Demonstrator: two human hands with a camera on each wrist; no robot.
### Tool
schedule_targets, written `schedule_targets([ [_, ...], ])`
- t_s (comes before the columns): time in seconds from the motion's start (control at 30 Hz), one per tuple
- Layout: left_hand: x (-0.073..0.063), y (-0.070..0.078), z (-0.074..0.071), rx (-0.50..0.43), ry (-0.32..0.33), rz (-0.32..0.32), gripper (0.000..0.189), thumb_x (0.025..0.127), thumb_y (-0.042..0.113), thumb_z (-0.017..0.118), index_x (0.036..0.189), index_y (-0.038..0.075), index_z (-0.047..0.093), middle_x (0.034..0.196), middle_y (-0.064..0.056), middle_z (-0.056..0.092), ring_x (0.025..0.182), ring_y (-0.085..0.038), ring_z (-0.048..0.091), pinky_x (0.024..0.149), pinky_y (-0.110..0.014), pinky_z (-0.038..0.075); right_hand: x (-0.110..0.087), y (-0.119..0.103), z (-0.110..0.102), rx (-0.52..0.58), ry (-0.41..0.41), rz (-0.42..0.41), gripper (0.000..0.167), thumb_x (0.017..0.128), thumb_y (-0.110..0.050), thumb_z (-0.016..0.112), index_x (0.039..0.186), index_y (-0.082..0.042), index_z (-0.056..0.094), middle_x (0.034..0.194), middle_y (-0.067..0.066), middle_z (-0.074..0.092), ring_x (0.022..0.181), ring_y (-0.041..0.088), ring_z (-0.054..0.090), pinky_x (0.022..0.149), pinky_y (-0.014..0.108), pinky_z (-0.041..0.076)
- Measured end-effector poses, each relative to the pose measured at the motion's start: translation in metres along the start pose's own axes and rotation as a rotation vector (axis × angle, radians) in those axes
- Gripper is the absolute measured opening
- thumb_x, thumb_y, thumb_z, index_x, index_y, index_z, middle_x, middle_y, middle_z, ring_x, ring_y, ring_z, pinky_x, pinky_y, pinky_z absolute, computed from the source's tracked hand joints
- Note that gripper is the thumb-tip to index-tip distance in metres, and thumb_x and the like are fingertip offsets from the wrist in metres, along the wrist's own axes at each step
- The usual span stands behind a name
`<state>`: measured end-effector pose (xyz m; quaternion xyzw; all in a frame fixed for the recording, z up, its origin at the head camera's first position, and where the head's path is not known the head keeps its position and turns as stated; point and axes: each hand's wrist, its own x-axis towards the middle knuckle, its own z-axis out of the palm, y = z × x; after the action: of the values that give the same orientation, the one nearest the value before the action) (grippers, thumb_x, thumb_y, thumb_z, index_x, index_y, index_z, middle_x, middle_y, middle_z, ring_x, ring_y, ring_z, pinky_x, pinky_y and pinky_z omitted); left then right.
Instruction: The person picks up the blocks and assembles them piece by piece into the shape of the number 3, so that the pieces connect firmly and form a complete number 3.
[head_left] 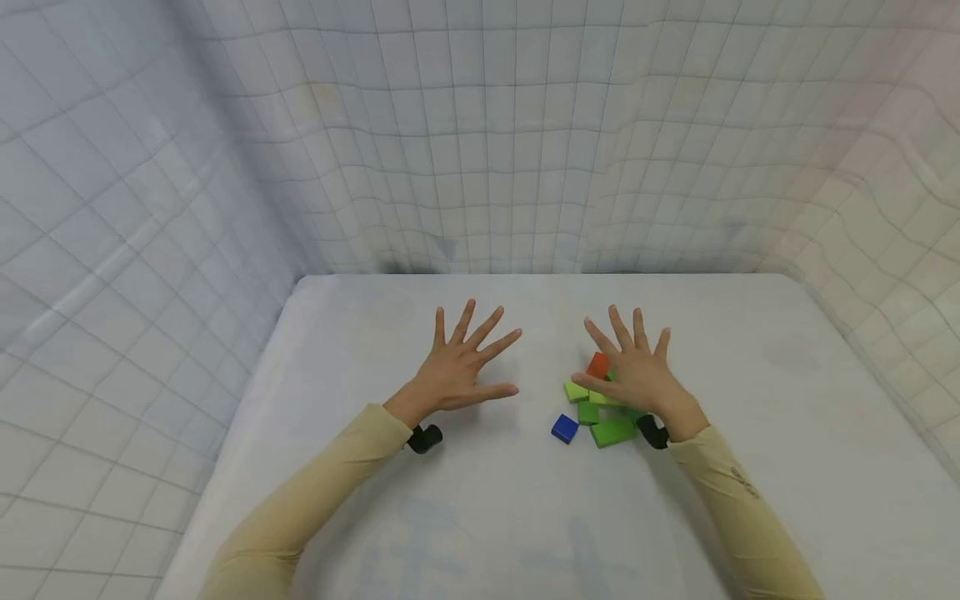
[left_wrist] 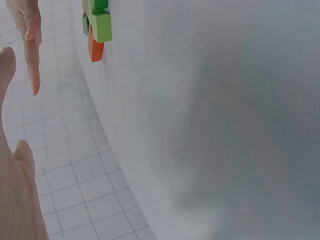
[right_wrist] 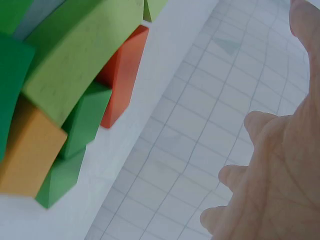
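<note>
My left hand (head_left: pixel 455 372) is spread wide above the white table, palm down, with nothing in it. The right hand (head_left: pixel 639 379), also with fingers spread and holding nothing, hovers over a cluster of toy blocks. In that cluster are a red-orange block (head_left: pixel 597 365), light green blocks (head_left: pixel 576 392) and darker green blocks (head_left: pixel 613 432). A blue block (head_left: pixel 565 428) lies just left of them. The right wrist view also shows an orange-yellow block (right_wrist: pixel 31 150) among the green ones. Part of the cluster is hidden under the right hand in the head view.
The white table (head_left: pixel 480 517) reaches back to a white gridded cloth wall (head_left: pixel 480 150). Similar cloth hangs along the left and right sides. A small black camera (head_left: pixel 425 438) is strapped under the left wrist, another (head_left: pixel 652 432) under the right.
</note>
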<state>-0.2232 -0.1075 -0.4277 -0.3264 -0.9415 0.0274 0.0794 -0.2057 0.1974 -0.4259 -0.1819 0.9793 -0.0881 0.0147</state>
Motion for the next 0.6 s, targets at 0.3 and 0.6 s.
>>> schedule_targets([
  [0.3,0.001,0.007,0.005,0.015,-0.031,0.013,0.085,0.079,0.085,0.022,0.151,0.041,0.008,0.158,0.001,-0.007,0.136,-0.034,-0.025,0.098,-0.066,-0.013,-0.001,-0.001,-0.002,0.049,0.009,-0.047,0.093,0.083,-0.072,0.048,0.153,-0.019,0.016,0.155,0.019,0.002,0.137,0.046,-0.009,0.096,0.072,-0.006],
  [0.6,0.002,0.025,0.021,-0.113,-0.076,0.108,0.086,0.084,0.074,0.041,0.148,0.017,0.034,0.156,-0.008,0.015,0.142,-0.028,0.008,0.111,-0.044,0.01,-0.007,0.006,0.009,0.34,-0.099,-0.196,0.057,0.08,-0.035,0.077,0.127,-0.008,0.06,0.136,0.016,0.047,0.129,0.038,0.036,0.098,0.055,0.033],
])
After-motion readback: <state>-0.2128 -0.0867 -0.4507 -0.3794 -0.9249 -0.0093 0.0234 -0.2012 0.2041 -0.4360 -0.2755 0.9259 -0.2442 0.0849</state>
